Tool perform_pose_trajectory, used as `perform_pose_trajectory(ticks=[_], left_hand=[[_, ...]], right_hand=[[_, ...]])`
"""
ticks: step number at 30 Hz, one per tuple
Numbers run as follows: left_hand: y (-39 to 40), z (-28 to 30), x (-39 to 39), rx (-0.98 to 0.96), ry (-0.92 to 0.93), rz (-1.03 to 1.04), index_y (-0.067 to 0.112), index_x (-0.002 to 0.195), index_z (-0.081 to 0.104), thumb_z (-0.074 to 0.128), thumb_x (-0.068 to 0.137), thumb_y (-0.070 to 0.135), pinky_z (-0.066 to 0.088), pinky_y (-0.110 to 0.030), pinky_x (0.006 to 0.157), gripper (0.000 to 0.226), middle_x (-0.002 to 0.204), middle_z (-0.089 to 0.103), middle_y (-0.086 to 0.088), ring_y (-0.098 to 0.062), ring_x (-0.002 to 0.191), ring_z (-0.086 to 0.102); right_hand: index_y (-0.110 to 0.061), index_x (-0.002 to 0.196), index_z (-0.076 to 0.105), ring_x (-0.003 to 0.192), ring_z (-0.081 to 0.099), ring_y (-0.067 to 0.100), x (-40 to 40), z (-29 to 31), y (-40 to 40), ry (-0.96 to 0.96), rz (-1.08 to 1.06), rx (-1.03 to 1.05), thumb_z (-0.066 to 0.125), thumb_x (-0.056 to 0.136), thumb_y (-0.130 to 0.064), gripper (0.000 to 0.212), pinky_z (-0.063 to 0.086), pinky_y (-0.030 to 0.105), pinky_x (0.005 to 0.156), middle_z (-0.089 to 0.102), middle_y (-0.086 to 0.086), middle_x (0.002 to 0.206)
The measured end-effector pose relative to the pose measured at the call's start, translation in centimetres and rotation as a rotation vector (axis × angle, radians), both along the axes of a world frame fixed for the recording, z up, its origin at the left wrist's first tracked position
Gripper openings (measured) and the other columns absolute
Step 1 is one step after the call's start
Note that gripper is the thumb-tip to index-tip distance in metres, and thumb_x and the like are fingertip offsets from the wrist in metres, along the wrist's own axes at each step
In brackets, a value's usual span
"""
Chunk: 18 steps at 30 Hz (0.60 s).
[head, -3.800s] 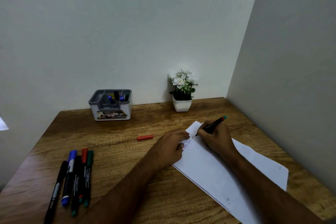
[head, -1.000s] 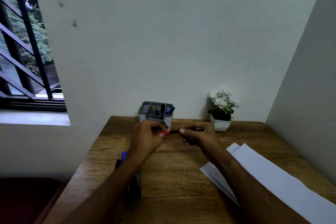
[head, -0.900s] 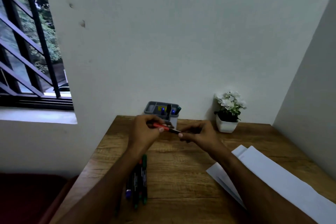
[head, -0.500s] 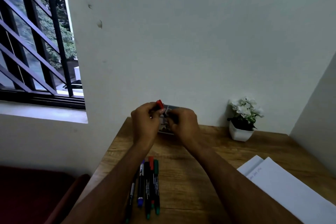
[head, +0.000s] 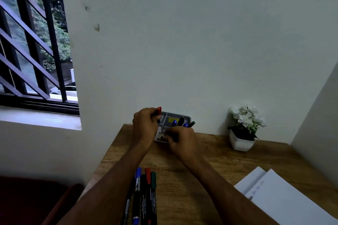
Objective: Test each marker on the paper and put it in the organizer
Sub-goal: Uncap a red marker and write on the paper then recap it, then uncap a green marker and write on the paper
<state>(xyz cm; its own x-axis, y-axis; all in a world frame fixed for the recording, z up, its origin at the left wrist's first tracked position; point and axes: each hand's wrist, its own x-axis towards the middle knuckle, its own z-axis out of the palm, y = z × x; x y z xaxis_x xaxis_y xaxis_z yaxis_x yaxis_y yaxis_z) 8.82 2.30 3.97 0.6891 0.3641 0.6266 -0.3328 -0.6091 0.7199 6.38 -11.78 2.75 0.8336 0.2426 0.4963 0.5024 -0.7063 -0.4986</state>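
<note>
1. Fingers of the left hand (head: 145, 127) curl round a red-capped marker (head: 159, 113), held upright over the left end of the grey organizer (head: 171, 118) by the wall.
2. Right hand (head: 181, 140) is curled in front of the organizer; whether it holds anything I cannot tell.
3. Four markers (head: 182, 123) stand in the organizer.
4. Five loose markers (head: 143, 195) lie together on the wooden desk (head: 210, 160); paper (head: 285, 199) lies at the right.

Hands apart now — left hand (head: 145, 127) lifts red-capped marker (head: 159, 113) over organizer (head: 178, 118).
</note>
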Motion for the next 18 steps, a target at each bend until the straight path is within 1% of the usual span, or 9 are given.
perform_pose_trajectory(ticks=[1,3,5,6,9,12,16,18], left_hand=[[0.0,-0.3,0.2,0.011,0.030,-0.005,0.009,0.099,0.076,0.069,0.086,0.007,0.054,-0.023,0.073,0.015,0.095,0.075,-0.006,-0.012,0.083,0.067],[0.2,-0.8,0.5,0.040,0.087,-0.011,0.012,0.093,0.076,0.068,0.086,0.006,0.056,-0.025,0.069,0.012,0.089,0.075,-0.004,-0.010,0.080,0.066],[0.4,-1.2,0.7,0.058,0.114,-0.025,0.012,0.090,0.076,0.069,0.085,0.004,0.055,-0.026,0.070,0.012,0.088,0.075,-0.004,-0.013,0.081,0.067],[0.5,-1.2,0.8,0.059,0.122,-0.033,0.011,0.093,0.076,0.070,0.084,0.004,0.053,-0.024,0.071,0.013,0.090,0.075,-0.005,-0.013,0.082,0.067],[0.6,-1.4,0.7,0.058,0.138,-0.030,0.008,0.103,0.074,0.074,0.083,0.007,0.048,-0.018,0.072,0.020,0.099,0.075,-0.008,-0.015,0.087,0.067],[0.9,-1.9,0.3,0.046,0.134,-0.010,0.005,0.109,0.072,0.074,0.083,0.008,0.048,-0.017,0.076,0.026,0.104,0.073,-0.010,-0.018,0.093,0.069],[1.4,-3.0,-1.3,0.049,0.147,-0.014,0.008,0.107,0.073,0.073,0.084,0.010,0.041,-0.006,0.069,0.024,0.100,0.074,-0.005,-0.011,0.089,0.066],[1.8,-3.5,-2.2,0.061,0.208,-0.097,0.011,0.105,0.073,0.072,0.084,0.010,0.042,-0.006,0.071,0.021,0.099,0.073,0.002,-0.007,0.089,0.065]], right_hand=[[-0.014,0.119,0.074,0.109,0.068,0.011,0.0,-0.2,0.0,0.009,0.006,-0.004,0.069,0.094,-0.014,0.025,0.045,0.011,0.090,0.075,0.001,0.120],[-0.015,0.117,0.075,0.104,0.068,0.009,-0.1,-0.6,0.0,0.025,0.018,-0.014,0.068,0.095,-0.015,0.023,0.046,0.010,0.087,0.076,0.000,0.116],[-0.017,0.117,0.075,0.100,0.067,0.006,-0.2,-1.0,0.0,0.045,0.030,-0.015,0.067,0.095,-0.017,0.022,0.053,0.017,0.090,0.076,-0.002,0.114],[-0.017,0.118,0.074,0.101,0.067,0.005,-0.3,-1.1,-0.1,0.057,0.032,-0.014,0.067,0.095,-0.017,0.023,0.053,0.019,0.093,0.076,-0.002,0.115],[-0.017,0.120,0.073,0.106,0.066,0.005,-0.6,-1.3,-0.2,0.094,0.029,-0.003,0.068,0.095,-0.017,0.026,0.050,0.017,0.094,0.074,-0.003,0.119],[-0.016,0.117,0.074,0.105,0.067,0.005,-1.1,-1.6,-0.1,0.116,0.032,0.015,0.069,0.095,-0.017,0.023,0.053,0.020,0.095,0.075,-0.003,0.116],[-0.014,0.104,0.077,0.092,0.066,0.005,-2.3,-2.2,0.1,0.204,0.025,-0.005,0.071,0.092,-0.020,0.014,0.057,0.023,0.086,0.076,-0.002,0.103],[-0.013,0.091,0.079,0.081,0.067,0.004,-3.1,-2.5,0.1,0.273,0.037,-0.006,0.073,0.089,-0.018,0.008,0.059,0.025,0.077,0.076,-0.002,0.091]])
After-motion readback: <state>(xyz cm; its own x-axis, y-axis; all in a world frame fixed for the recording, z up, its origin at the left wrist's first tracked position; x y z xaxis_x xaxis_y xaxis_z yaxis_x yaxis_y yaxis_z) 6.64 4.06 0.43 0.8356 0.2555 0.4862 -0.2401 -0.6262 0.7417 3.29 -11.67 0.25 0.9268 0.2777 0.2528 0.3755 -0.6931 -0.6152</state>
